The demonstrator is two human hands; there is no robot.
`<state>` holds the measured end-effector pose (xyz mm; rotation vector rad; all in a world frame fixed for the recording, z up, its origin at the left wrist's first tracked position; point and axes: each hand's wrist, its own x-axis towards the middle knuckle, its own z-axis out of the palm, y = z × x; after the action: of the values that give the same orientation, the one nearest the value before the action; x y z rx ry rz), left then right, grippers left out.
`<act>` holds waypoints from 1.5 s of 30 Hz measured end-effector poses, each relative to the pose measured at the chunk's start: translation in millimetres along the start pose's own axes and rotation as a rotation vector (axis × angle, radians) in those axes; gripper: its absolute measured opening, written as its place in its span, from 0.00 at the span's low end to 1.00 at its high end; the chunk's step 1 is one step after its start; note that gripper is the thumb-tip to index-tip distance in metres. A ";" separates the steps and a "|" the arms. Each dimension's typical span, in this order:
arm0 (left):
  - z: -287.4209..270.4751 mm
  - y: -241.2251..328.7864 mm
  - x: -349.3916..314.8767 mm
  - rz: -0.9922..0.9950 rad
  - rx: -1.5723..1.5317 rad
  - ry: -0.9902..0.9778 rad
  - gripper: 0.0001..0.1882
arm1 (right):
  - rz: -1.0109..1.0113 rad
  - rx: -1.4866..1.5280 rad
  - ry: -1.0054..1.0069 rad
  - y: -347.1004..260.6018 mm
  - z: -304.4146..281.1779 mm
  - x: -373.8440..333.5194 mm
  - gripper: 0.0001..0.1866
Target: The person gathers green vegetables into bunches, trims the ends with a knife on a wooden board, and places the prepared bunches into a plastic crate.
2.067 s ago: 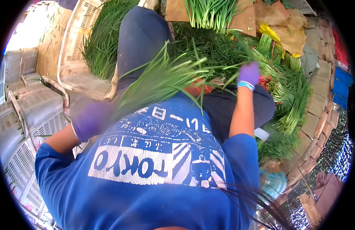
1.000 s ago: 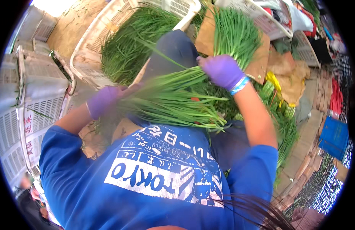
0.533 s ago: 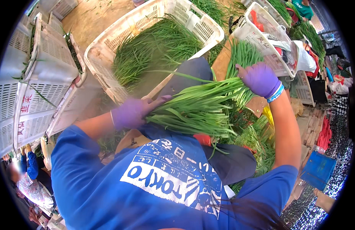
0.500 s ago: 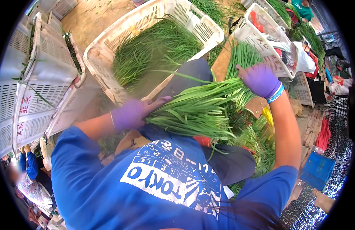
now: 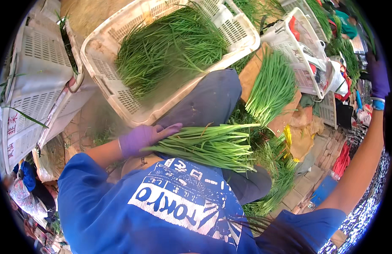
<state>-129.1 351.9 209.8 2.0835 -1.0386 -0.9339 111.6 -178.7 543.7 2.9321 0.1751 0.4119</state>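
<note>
My left hand (image 5: pixel 139 139), in a purple glove, is closed round the leafy end of a bunch of Chinese chives (image 5: pixel 206 144). The bunch lies across my lap, its pale cut ends pointing right. My right hand (image 5: pixel 379 78), also gloved in purple, is stretched out at the far right rim, away from the bunch. Blurred dark green leaves run up from it, and its fingers look closed on them, though the rim darkens them. Right of my knee, a neat pile of chives (image 5: pixel 272 86) rests on brown sheeting.
A big white plastic crate (image 5: pixel 162 114) of chives stands ahead. More white crates (image 5: pixel 39 84) are stacked at left. Another crate (image 5: pixel 285 51) at the right holds bags and cloths. Loose chives (image 5: pixel 272 173) lie beside my right leg. Other people (image 5: pixel 28 190) are at lower left and upper right.
My right hand has left the bunch and swung far out to the right. The bunch in my left hand now lies lower and thinner across my lap.
</note>
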 end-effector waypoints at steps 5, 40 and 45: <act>7.6 -2.7 0.5 -0.040 0.000 0.051 0.45 | 0.365 0.791 -0.545 -174.3 108.9 4.7 0.13; -12.7 40.0 17.4 -0.418 -0.973 0.064 0.31 | 1.045 2.228 -0.439 -319.9 205.0 -392.1 0.49; -9.9 47.6 20.8 -0.460 -1.069 0.179 0.32 | 1.022 2.472 -0.435 -342.6 220.3 -362.8 0.15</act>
<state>-131.0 312.9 245.4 1.4169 0.1122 -1.1382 -203.9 70.9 175.4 -0.6875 0.4982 0.3000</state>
